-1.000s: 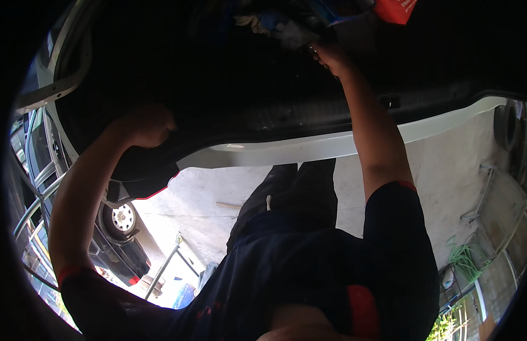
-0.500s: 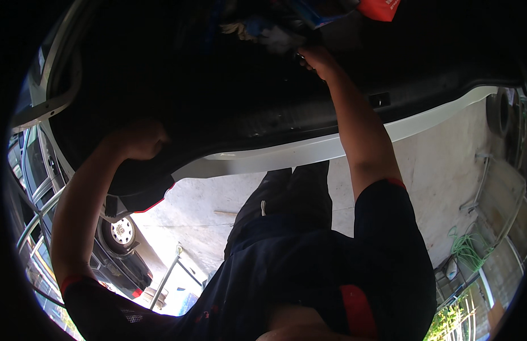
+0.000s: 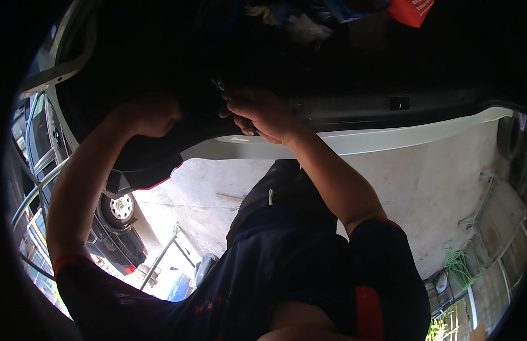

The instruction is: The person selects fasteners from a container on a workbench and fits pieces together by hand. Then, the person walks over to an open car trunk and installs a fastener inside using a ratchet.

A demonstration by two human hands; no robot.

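Inside the dark rear opening of a vehicle, my right hand [image 3: 260,116] is closed around a small hand tool [image 3: 219,85] with a shiny metal tip. The tip points up and left; the shadow hides its exact kind. My left hand [image 3: 155,116] is curled closed at the left side of the opening, near the dark trim [image 3: 141,159]. Its fingers are in deep shade, so whatever they hold cannot be made out. A short gap lies between the two hands.
A pale bumper edge [image 3: 354,143] curves below my hands. Deeper inside lie a red bag [image 3: 411,11] and a crumpled pale cloth or plastic [image 3: 306,28]. A parked car's wheel [image 3: 121,207] is at left; green hose [image 3: 461,268] and metal frames are at right.
My right hand has come left and nearer from deep in the cargo space, bringing the hand tool close to my left hand. The left hand has stayed near the left trim.
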